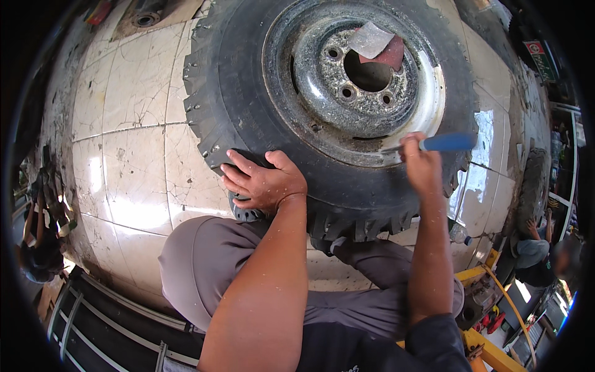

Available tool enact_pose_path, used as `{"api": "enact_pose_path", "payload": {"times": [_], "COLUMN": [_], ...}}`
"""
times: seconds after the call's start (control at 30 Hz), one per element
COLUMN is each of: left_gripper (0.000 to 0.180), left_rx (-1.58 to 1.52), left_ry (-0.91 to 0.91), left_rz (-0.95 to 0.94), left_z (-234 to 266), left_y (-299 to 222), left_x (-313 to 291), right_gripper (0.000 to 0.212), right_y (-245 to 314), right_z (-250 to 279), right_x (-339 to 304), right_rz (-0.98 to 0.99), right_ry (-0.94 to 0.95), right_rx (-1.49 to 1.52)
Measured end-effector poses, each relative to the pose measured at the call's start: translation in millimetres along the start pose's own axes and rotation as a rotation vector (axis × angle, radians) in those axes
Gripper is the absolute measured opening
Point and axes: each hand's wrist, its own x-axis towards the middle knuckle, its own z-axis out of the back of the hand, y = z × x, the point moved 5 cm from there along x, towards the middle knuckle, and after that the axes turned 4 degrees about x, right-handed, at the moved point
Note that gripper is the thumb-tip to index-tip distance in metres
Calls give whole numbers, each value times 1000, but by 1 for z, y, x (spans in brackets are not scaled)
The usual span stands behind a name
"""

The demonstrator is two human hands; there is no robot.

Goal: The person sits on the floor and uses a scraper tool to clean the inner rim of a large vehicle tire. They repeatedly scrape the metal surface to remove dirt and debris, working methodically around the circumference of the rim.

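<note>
A large black tyre lies flat on the floor in front of me, around a worn metal wheel rim. My left hand rests on the tyre's near left side with its fingers spread, holding nothing. In my right hand is a blue-handled scraper, gripped close to its thin metal end, which meets the rim's near right edge. Its handle points right and is slightly blurred. Two folded sheets of sandpaper, one grey and one reddish, lie over part of the centre hole. Pale dust and scuffs cover the rim.
Cracked cream tiles surround the tyre. A clear bottle lies by my right forearm. Yellow metal framework stands lower right, a metal rack lower left. Other people sit at the right and left edges.
</note>
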Motion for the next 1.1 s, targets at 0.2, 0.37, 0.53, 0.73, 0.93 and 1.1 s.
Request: {"api": "enact_pose_path", "payload": {"times": [0.2,0.37,0.53,0.73,0.93,1.1], "left_gripper": [75,76,77,77,76,76], "left_rx": [15,0,18,-10,-4,2], "left_ry": [-20,12,-19,-1,-7,-4], "left_rz": [-3,5,-5,6,-3,5], "left_z": [-4,-2,-8,-2,-4,-3], "left_y": [5,0,8,1,3,6], "left_x": [0,-1,1,2,-1,1], "right_gripper": [31,30,31,36,37,35], "right_y": [17,-8,29,3,-16,7], "right_z": [6,1,3,-11,-11,-4], "right_x": [-3,1,-1,8,7,4], "right_rz": [-4,83,40,-15,64,-55], "right_ry": [-34,12,0,58,52,14], "right_rx": [79,-46,42,-120,-113,4]}}
